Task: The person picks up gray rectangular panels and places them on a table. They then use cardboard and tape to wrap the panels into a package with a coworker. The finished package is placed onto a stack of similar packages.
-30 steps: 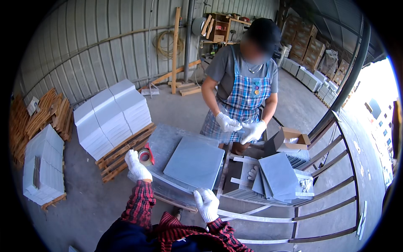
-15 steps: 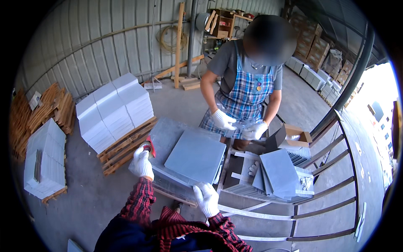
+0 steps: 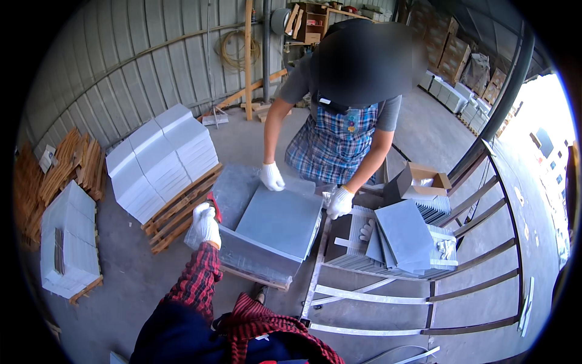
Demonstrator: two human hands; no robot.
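Observation:
My left hand (image 3: 207,224), in a white glove, is closed on a red tape dispenser (image 3: 216,207), mostly hidden behind the fingers. It sits at the left edge of a low stack of grey square tiles (image 3: 282,219). Clear plastic film (image 3: 233,188) spreads under and around the tiles, and some hangs beside my left hand. My right hand is out of view; only a bit of red plaid sleeve shows at the lower edge. Across the stack a co-worker in a checked apron (image 3: 339,148) bends over, one gloved hand (image 3: 272,177) on the far edge, the other (image 3: 341,203) at the right corner.
To the right, a metal frame (image 3: 370,293) carries more tiles (image 3: 405,233) and an open cardboard box (image 3: 418,182). White wrapped stacks on pallets (image 3: 163,161) stand at the left, near piled wooden slats (image 3: 66,164). A corrugated wall (image 3: 133,67) closes the back.
My right hand has left the stack's near edge and gone out of view. The co-worker has leaned in and moved both hands down to the stack. My left hand keeps the tape dispenser.

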